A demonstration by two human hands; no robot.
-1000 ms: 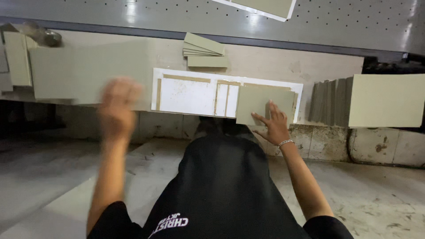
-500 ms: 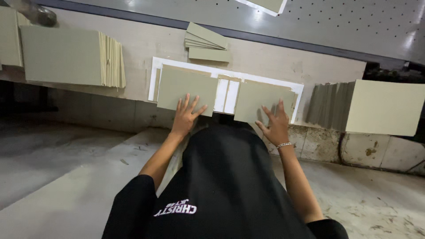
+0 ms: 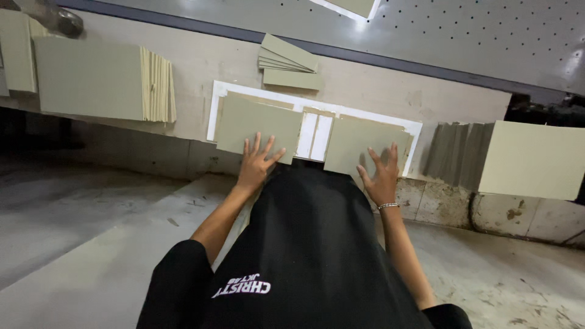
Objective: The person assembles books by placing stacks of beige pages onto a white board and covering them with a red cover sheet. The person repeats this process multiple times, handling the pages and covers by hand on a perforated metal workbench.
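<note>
Since half a second ago, little has been shifted: both hands are kept flat on the same two grey boards, and the fingers of the right hand are spread a little wider.

At nine to ten o'clock, a tall stack of grey boards (image 3: 91, 79) is seen lying on the beige workbench (image 3: 378, 91), with the edges of its sheets fanned at its right side. A narrower board (image 3: 17, 52) lies just beside it at the far left edge.

At the centre, a white sheet (image 3: 214, 113) is laid on the bench, and two grey boards are set upon it. The left board (image 3: 259, 125) is pressed by the left hand (image 3: 256, 163), whose fingers are splayed apart and flat on the board's near edge; nothing is clamped. Between the two boards a thin grey strip (image 3: 315, 111) is seen over the white sheet.

At twelve o'clock, a small loose pile of boards (image 3: 289, 64) rests behind the sheet, its upper pieces tilted askew.

The right board (image 3: 359, 143) is touched by the right hand (image 3: 381, 176), likewise open with fingers apart, its fingertips on the board's lower part. A bracelet (image 3: 388, 206) is worn at that wrist.

At three o'clock, another stack of boards (image 3: 530, 158) is seen, with darker fanned edges at its left. A perforated grey metal panel (image 3: 487, 42) runs along the top.
</note>
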